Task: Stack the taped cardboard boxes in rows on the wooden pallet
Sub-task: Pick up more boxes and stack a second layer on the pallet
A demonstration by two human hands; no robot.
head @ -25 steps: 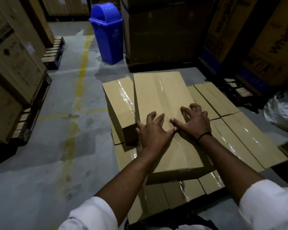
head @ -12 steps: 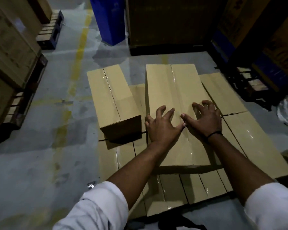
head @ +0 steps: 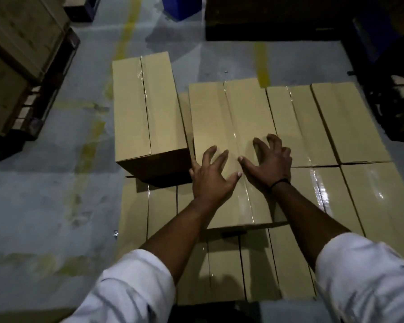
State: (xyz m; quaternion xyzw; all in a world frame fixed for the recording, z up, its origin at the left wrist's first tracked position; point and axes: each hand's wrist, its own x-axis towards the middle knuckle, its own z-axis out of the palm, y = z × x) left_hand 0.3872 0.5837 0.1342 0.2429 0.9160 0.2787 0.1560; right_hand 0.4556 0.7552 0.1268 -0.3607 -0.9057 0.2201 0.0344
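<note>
The top box (head: 231,113) lies at centre on a full bottom layer (head: 364,197); the pallet is hidden. A second upper box (head: 145,108) sits just beside at 10 o'clock, so most of this row looks undone. The left grip (head: 211,176) rests spread flat on the lid. The right grip (head: 269,164) presses with spread, arched fingers.

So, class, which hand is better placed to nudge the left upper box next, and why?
Left, probably. The left hand rests at the left edge of the middle box, beside the near corner of the left box; the right hand lies further right, past the tape seam.
</note>
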